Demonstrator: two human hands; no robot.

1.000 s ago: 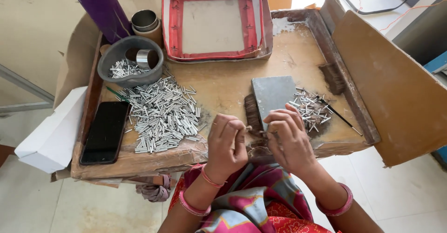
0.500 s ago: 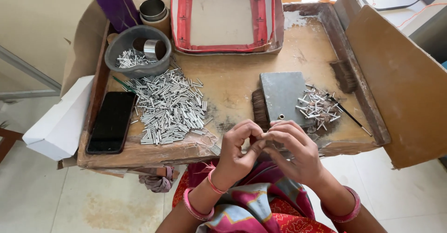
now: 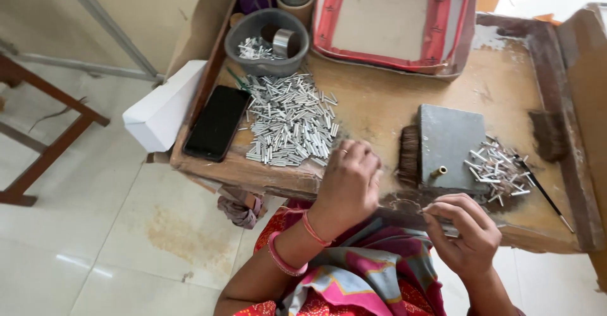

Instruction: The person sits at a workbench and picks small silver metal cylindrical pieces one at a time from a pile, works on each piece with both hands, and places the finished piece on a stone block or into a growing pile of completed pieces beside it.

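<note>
My left hand [image 3: 348, 183] rests at the table's front edge with its fingers curled down, just right of a big heap of short silver metal tubes [image 3: 288, 126]. Its palm is hidden. Lower and to the right, in front of the table edge, my right hand [image 3: 465, 230] pinches a small thin metal piece between thumb and fingertips. Behind that hand lies a grey flat block [image 3: 450, 136] with a small brass peg [image 3: 437, 172] at its near edge. A smaller scatter of tubes [image 3: 496, 174] lies to the right of the block.
A grey bowl [image 3: 250, 63] with tubes and a metal ring stands at the back left, a black phone [image 3: 217, 123] and a white box [image 3: 164, 104] at the left edge. A red-rimmed tray [image 3: 395, 60] sits at the back. Brush bristles [image 3: 410, 155] and a thin black stick [image 3: 540, 193] flank the block.
My two hands were together at the table's front edge. Now they are apart: the left has gone left toward the big heap, the right has dropped lower.
</note>
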